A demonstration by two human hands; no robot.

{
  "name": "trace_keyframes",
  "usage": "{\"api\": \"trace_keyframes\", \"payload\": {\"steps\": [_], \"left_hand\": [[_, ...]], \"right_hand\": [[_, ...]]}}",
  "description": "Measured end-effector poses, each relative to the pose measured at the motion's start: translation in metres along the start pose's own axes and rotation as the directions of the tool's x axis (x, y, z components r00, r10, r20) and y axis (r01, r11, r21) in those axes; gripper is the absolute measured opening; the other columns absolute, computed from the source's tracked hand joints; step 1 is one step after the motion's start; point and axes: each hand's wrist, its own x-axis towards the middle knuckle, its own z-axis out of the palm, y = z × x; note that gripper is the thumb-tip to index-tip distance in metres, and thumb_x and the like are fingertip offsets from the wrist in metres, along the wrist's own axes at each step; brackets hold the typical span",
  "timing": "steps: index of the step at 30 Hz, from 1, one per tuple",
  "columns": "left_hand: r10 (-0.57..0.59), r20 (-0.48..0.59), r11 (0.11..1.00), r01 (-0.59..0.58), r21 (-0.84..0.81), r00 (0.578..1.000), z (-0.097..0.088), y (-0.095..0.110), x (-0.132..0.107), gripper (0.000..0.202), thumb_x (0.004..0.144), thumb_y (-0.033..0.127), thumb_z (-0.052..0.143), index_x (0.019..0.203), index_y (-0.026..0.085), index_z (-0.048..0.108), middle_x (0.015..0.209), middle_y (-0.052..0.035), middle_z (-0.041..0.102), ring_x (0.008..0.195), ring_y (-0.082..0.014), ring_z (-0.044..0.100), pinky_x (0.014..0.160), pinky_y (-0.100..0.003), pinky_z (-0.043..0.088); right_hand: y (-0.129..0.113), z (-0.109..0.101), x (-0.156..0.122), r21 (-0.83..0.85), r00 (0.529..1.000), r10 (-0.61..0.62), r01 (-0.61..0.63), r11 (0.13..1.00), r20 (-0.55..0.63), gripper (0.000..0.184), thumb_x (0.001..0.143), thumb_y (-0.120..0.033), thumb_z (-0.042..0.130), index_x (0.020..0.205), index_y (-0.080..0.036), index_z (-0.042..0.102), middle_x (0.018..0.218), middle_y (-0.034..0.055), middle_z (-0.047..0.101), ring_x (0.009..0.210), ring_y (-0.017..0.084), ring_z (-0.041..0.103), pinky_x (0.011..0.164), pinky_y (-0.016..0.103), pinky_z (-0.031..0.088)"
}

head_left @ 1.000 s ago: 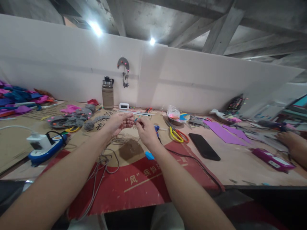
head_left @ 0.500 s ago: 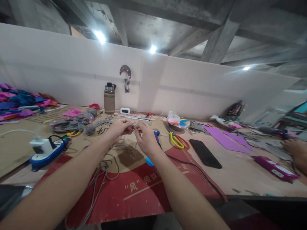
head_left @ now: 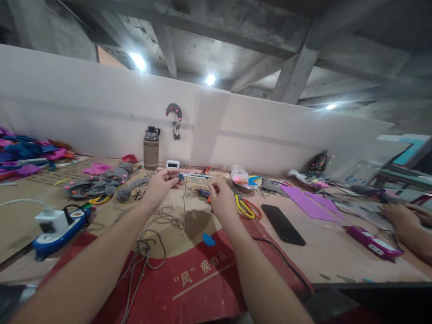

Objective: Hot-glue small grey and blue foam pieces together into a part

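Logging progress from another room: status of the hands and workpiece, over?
Left hand pinching small blue piece, string hanging beneath. Right hand apart, near glue gun, grip unclear. Slack string coiled on cardboard below.

We list: grey cord point(head_left: 144, 243), matt, fibrous; printed cardboard point(head_left: 202, 310), smooth; bottle point(head_left: 151, 154), translucent, plastic-looking, collar point(head_left: 151, 133) metallic; phone point(head_left: 282, 225), smooth-faced; blue power strip point(head_left: 62, 235), smooth plastic; moon ornament point(head_left: 173, 108), matt, felt-like.

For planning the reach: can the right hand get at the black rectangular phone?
Probably yes: nothing covers the phone; only yellow and orange scissor handles lie between it and the right hand.
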Motion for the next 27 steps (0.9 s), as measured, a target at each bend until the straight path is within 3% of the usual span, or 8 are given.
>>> {"api": "trace_keyframes", "payload": {"steps": [3,6,8,11,15,18,21,27], "left_hand": [[-0.007,0.002,0.999,0.007,0.039,1.000,-0.002,-0.001,0.001,0.029,0.063,0.022,0.069,0.090,0.013,0.061,0.076,-0.0058,0.067,0.068,-0.0152,0.064,0.056,-0.023,0.048],[-0.045,-0.012,0.998,0.046,0.039,0.999,0.000,-0.001,0.001,0.026,0.063,0.022,0.070,0.085,0.013,0.062,0.072,-0.0058,0.067,0.067,-0.0154,0.064,0.058,-0.024,0.048],[-0.069,-0.012,0.997,0.069,0.034,0.998,0.002,-0.001,-0.001,0.024,0.063,0.024,0.070,0.083,0.013,0.062,0.071,-0.0056,0.067,0.067,-0.0149,0.063,0.059,-0.025,0.049],[-0.075,0.008,0.996,0.075,0.051,0.997,0.004,-0.001,-0.004,0.023,0.064,0.026,0.069,0.082,0.014,0.064,0.071,-0.0047,0.066,0.065,-0.0135,0.061,0.058,-0.024,0.048],[-0.048,0.023,0.996,0.046,0.082,0.999,0.005,-0.006,-0.003,0.024,0.066,0.028,0.068,0.087,0.015,0.065,0.077,-0.0041,0.066,0.068,-0.0126,0.059,0.060,-0.023,0.048],[-0.084,0.013,0.995,0.083,0.051,0.996,0.003,-0.014,0.000,0.029,0.064,0.028,0.070,0.089,0.014,0.063,0.079,-0.0042,0.065,0.068,-0.0128,0.059,0.064,-0.026,0.049],[-0.153,-0.001,0.988,0.153,0.015,0.988,0.003,-0.020,0.002,0.030,0.062,0.028,0.071,0.086,0.012,0.062,0.074,-0.0039,0.065,0.064,-0.0126,0.059,0.065,-0.028,0.049],[-0.168,0.016,0.983,0.166,0.079,0.986,0.005,-0.020,0.000,0.025,0.065,0.029,0.068,0.083,0.012,0.063,0.069,-0.0042,0.063,0.064,-0.0126,0.058,0.056,-0.023,0.044]], "right_hand": [[0.027,-0.001,0.002,-0.197,0.988,0.153,-0.145,0.970,0.021,0.016,0.074,-0.033,0.055,0.070,-0.018,0.059,0.072,0.0098,0.059,0.073,0.023,0.054,0.067,0.033,0.038],[0.030,0.002,-0.002,-0.254,0.979,0.205,-0.199,0.946,0.000,0.016,0.071,-0.031,0.059,0.074,-0.016,0.061,0.081,0.0150,0.060,0.083,0.027,0.055,0.074,0.038,0.039],[0.018,0.007,-0.005,-0.163,0.991,0.134,-0.137,0.977,-0.030,0.021,0.077,-0.035,0.053,0.085,-0.017,0.060,0.093,0.0155,0.059,0.091,0.027,0.053,0.080,0.041,0.039],[-0.010,0.022,-0.007,0.192,0.998,0.008,-0.019,0.981,0.057,0.028,0.081,-0.040,0.049,0.097,-0.019,0.056,0.099,0.0108,0.059,0.094,0.021,0.054,0.083,0.037,0.041],[-0.032,0.044,-0.002,0.559,0.953,0.078,-0.236,0.795,0.293,0.040,0.071,-0.040,0.060,0.102,-0.017,0.049,0.089,0.0062,0.063,0.081,0.016,0.059,0.072,0.030,0.046],[-0.033,0.052,0.003,0.625,0.905,0.085,-0.353,0.696,0.417,0.026,0.069,-0.034,0.061,0.087,-0.017,0.053,0.073,0.0010,0.062,0.068,0.013,0.058,0.065,0.027,0.045],[-0.026,0.054,0.004,0.622,0.899,0.082,-0.362,0.695,0.431,0.015,0.070,-0.031,0.059,0.074,-0.017,0.055,0.068,0.0002,0.061,0.065,0.012,0.056,0.064,0.026,0.044],[-0.022,0.054,-0.002,0.621,0.835,0.154,-0.503,0.602,0.528,0.016,0.066,-0.027,0.059,0.077,-0.017,0.054,0.068,-0.0010,0.060,0.057,0.009,0.050,0.052,0.021,0.038]]}}
